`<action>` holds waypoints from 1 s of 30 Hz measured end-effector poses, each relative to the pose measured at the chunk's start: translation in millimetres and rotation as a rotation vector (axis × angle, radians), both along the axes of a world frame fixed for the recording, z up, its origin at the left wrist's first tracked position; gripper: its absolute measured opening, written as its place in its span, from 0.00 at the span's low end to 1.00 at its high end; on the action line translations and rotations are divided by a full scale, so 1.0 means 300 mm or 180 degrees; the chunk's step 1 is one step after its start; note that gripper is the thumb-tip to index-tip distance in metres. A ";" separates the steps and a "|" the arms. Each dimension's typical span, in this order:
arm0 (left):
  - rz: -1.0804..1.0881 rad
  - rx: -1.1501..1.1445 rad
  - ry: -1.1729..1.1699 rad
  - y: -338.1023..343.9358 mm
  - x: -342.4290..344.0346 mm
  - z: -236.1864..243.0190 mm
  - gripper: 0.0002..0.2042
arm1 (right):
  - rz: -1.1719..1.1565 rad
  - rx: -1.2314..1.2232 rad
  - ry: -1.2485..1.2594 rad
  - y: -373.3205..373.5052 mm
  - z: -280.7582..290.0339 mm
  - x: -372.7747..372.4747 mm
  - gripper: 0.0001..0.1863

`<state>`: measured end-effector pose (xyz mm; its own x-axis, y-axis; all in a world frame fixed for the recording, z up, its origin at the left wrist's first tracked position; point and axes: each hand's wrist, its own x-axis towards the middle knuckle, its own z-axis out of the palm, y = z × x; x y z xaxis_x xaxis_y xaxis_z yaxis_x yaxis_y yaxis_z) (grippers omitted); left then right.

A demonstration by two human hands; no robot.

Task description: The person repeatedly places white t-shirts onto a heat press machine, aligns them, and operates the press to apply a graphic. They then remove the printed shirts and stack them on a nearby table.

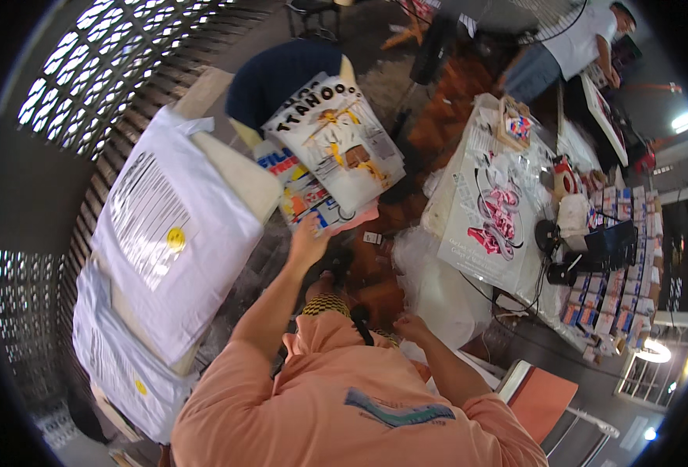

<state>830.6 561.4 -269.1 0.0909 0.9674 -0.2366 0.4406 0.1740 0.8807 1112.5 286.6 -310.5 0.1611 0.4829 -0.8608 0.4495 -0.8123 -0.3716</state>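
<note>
My left hand (309, 240) reaches forward to a pile of printed sheets on a dark-seated chair (281, 74). Its fingers close on the near edge of a colourful printed sheet (301, 191), though blur softens the grip. Over that one lies a glossy printed sheet (351, 144) with black lettering and a yellow-and-brown figure. Something pink shows beneath the pile. My right hand (412, 328) hangs at my right side with curled fingers; anything inside it is hidden. To the left, a white printed T-shirt (176, 226) is stretched over a padded board.
A second white T-shirt (130, 366) is draped nearer on the left. On the right, a plastic-covered table (457, 202) bears a pink-figure print (496, 206), cables and tape rolls. Stacked small boxes (608, 288) stand beyond. Another person (566, 47) works at the far right.
</note>
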 end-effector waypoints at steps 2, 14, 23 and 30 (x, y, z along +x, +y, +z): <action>0.0760 -0.0047 0.0002 0.122 0.182 -0.358 0.36 | -0.0256 0.0076 -0.0014 0.003 -0.010 0.029 0.17; 0.1854 -0.2696 -0.2680 0.468 0.396 -0.305 0.15 | -0.0917 0.0427 0.0629 0.527 0.031 0.036 0.22; 0.1207 -0.2812 -0.3587 0.584 0.346 0.106 0.14 | -0.3688 0.1127 0.3715 1.409 0.371 -0.023 0.31; 0.0708 -0.2712 -0.5869 0.419 0.350 0.129 0.34 | -0.1964 0.2900 0.0144 1.460 0.420 0.022 0.21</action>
<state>935.5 687.0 -230.5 0.6232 0.7105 -0.3268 -0.7765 0.6120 -0.1501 1119.2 724.5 -184.4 0.5702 0.7874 -0.2342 0.0316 -0.3058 -0.9516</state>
